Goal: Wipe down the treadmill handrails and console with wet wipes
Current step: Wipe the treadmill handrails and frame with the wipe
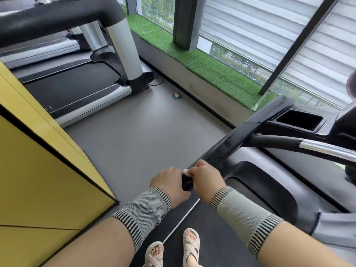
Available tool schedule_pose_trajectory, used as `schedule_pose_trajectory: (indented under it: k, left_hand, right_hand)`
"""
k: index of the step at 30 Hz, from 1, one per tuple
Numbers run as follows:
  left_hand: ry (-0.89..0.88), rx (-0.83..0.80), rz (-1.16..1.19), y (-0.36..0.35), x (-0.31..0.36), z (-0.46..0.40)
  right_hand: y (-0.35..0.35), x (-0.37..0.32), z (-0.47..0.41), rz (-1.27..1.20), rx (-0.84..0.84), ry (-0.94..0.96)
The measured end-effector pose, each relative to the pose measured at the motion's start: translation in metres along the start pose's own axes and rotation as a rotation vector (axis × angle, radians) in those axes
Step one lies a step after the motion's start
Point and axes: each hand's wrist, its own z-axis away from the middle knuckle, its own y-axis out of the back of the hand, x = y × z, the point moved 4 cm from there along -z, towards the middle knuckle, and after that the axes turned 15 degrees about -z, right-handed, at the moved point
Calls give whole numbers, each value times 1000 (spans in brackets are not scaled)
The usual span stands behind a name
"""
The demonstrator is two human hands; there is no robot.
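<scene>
Two hands meet at the near end of a black treadmill handrail (227, 149), seen from above by a head camera. The rail runs from the lower middle of the view up and to the right, toward the console (300, 120), whose dark cup recess shows there.

The right hand (204, 178) curls over the rail end, fingers wrapped round it, pinching a small white wipe (185, 171); only a corner of the wipe peeks out between thumb and finger. The left hand (169, 184) sits just beside it on the rail's left side, fingers bent under and out of sight, so whether it grips the rail or only rests there cannot be told. Both wrists wear grey knit bands, and both forearms reach forward and slightly inward.

The wipe looks thin, soft and damp, likely to bunch or slip, so it is best held folded under the fingers and pressed flat on the rail. The rail is rigid and fixed, with a glossy, streaked, seemingly wet surface, probably slick; a wrapped grip sliding along it should suit.

Sandalled feet (173, 249) stand on the belt (212, 228) below.
</scene>
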Motion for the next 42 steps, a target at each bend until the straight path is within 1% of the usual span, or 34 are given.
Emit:
schedule_pose_trajectory:
  k: [2,5,6,8,11,14,15,18,19,23,25,26,27,30,31,33,35,37,38,41,42]
  left_hand:
    - [-7,-2,-18,0,-1,2]
    - [-10,-15,-17,-2,-5,4]
    - [-9,-15,-13,-2,-5,5]
    - [-4,-12,-17,-2,-5,5]
    - [5,-10,-26,0,-4,6]
    - [0,-9,-37,0,-3,7]
    - [-6,-6,-40,0,-4,7]
    - [-18,10,-40,-1,-6,9]
    - [-18,10,-37,-1,-7,9]
    - [3,4,-29,-1,-6,10]
    - [5,6,-24,-2,-6,12]
    - [-3,8,-24,-2,-7,12]
    - [-13,9,-29,-3,-8,13]
    - [-25,17,-34,-5,-14,16]
    - [-25,21,-30,-6,-15,17]
    - [-23,27,-13,-9,-16,19]
    - [-18,40,9,-9,-18,20]
    - [-21,48,15,-9,-19,20]
    - [-29,50,10,-9,-19,21]
    - [-44,51,2,-10,-23,24]
    - [-39,55,6,-11,-24,25]
  right_hand:
    - [13,6,-8,8,32,-29]
    - [36,31,-18,-28,234,-168]
    - [34,35,-16,-45,259,-194]
    - [18,30,-8,-76,223,-167]
    - [-9,5,9,-101,140,-32]
    - [-9,2,10,-166,84,-17]
    - [-3,7,7,-184,115,-33]
    - [13,23,7,-247,348,-137]
    - [11,24,9,-251,375,-165]
    - [-24,1,26,-302,299,-118]
    - [-27,-5,30,-320,247,-97]
    - [-21,-3,28,-324,248,-105]
    - [-14,2,25,-339,285,-131]
    - [2,24,23,-347,500,-252]
    - [0,23,25,-341,525,-271]
    - [-18,13,32,-347,495,-240]
    - [-37,-4,39,-358,408,-173]
    - [-39,-10,41,-381,336,-127]
    - [-31,-8,39,-389,362,-127]
    - [-4,9,29,-380,537,-204]
    - [-1,11,27,-357,539,-231]
